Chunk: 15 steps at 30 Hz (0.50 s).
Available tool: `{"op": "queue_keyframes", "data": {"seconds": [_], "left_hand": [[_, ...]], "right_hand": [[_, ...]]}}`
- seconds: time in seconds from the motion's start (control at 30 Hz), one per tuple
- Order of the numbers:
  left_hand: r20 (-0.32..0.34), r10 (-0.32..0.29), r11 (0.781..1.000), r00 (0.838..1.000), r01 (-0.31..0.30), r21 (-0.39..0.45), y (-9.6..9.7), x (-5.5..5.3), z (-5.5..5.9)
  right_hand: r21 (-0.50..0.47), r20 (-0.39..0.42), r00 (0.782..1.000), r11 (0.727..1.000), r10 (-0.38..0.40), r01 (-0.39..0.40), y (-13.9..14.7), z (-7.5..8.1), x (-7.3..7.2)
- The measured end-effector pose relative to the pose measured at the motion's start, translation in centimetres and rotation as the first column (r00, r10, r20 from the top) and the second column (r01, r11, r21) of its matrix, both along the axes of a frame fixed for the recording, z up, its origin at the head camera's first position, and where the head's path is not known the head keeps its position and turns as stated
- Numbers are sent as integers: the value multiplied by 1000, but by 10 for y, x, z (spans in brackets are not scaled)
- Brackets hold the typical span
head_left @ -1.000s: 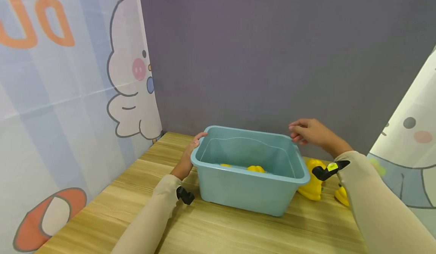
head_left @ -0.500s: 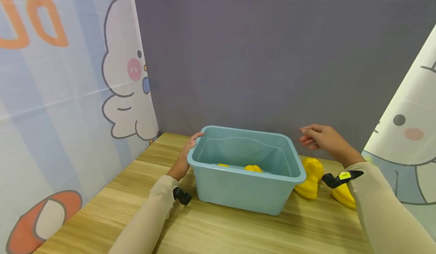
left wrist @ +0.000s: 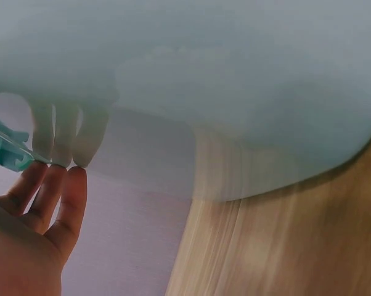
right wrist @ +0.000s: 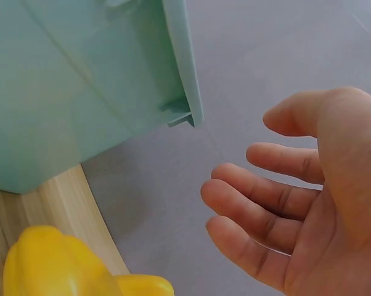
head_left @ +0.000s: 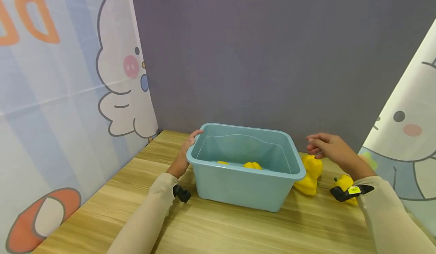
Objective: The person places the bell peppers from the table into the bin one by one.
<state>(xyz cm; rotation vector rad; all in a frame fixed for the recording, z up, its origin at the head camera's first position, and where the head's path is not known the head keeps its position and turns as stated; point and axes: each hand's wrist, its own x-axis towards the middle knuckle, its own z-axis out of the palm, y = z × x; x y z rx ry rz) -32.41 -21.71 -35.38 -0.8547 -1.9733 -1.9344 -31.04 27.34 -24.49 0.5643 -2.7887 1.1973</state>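
A pale blue-green plastic tub (head_left: 238,187) stands on the table with yellow bell peppers (head_left: 253,165) partly showing inside. At its left end, my left hand (head_left: 184,153) holds the rim. Three of that hand's fingers (left wrist: 73,206) touch the outer wall in the left wrist view. My right hand (head_left: 332,150) is off to the right of the tub, holding nothing, its fingers loosely bent. Below it, yellow bell peppers (head_left: 308,176) lie against the tub's right side. Another yellow bell pepper (head_left: 344,182), with a green stem, is partly hidden by the wrist camera.
The wood-grain table (head_left: 218,227) runs back to a dark grey backdrop (head_left: 265,57). A cartoon-printed curtain (head_left: 75,106) closes off the left side, and another printed curtain (head_left: 407,148) hangs at the right.
My right hand has moved right and slightly down, away from the tub's right rim. The pepper with the stem shows more now. My left hand stays at the rim.
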Motion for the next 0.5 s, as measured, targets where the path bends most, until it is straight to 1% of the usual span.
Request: {"op": "queue_keyframes", "data": {"seconds": [0.17,0.23,0.37,0.5], "left_hand": [[13,-11,1000,1000,11,7,1,0,-1],[17,-14,1000,1000,13,9,1,1,-1],[17,-15,1000,1000,15,21,1,2,-2],[10,-2,1000,1000,2,24,-1,2,-1]], "right_hand": [[-46,-3,1000,999,-4,4,8,-13,14],[-62,-28,1000,998,-7,5,11,-17,20],[-82,-80,996,996,-38,31,17,-22,30],[-75,-96,993,996,-62,54,22,-27,39]]}}
